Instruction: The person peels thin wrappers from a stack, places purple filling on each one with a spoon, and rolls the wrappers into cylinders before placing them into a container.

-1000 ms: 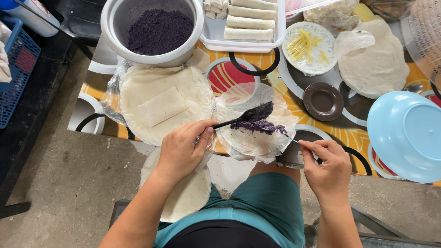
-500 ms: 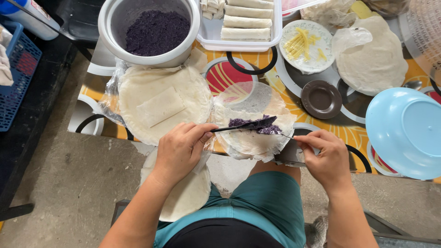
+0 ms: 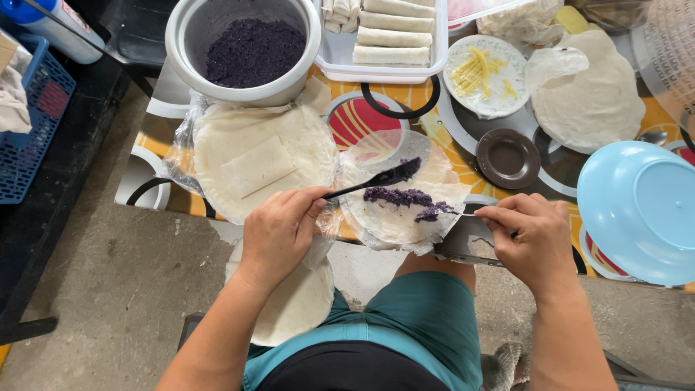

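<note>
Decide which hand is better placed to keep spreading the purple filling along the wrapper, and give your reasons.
Probably the left hand: it holds the dark spoon, whose tip sits over the purple filling on the wrapper. The right hand grips a thin utensil at the wrapper's edge.

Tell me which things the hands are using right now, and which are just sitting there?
In use:
left hand holding a dark spoon
right hand with a thin tool, too small to tell
round wrapper with purple filling

Just sitting:
white pot of purple filling
tray of finished rolls
plate of yellow strips
brown dish
blue bowl
</note>
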